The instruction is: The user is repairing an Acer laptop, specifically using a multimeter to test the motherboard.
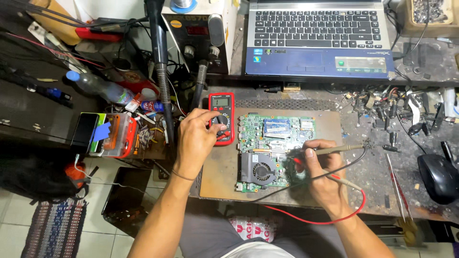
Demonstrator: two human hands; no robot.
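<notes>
My left hand (197, 138) reaches to a red multimeter (221, 109), its fingers closed around the round dial. A green laptop circuit board (275, 138) with a black cooling fan (260, 170) lies on a brown mat (325, 122). My right hand (321, 169) grips two probes (334, 150), their tips pressed on the board near the fan. A red lead (330, 220) and a black lead (334, 171) trail from the probes.
An open laptop (318, 40) stands at the back. Behind the meter are a soldering station (198, 36), a plastic bottle (98, 87) and a parts box (117, 136). A black mouse (437, 177), tweezers (397, 184) and scattered small parts (387, 102) lie at the right.
</notes>
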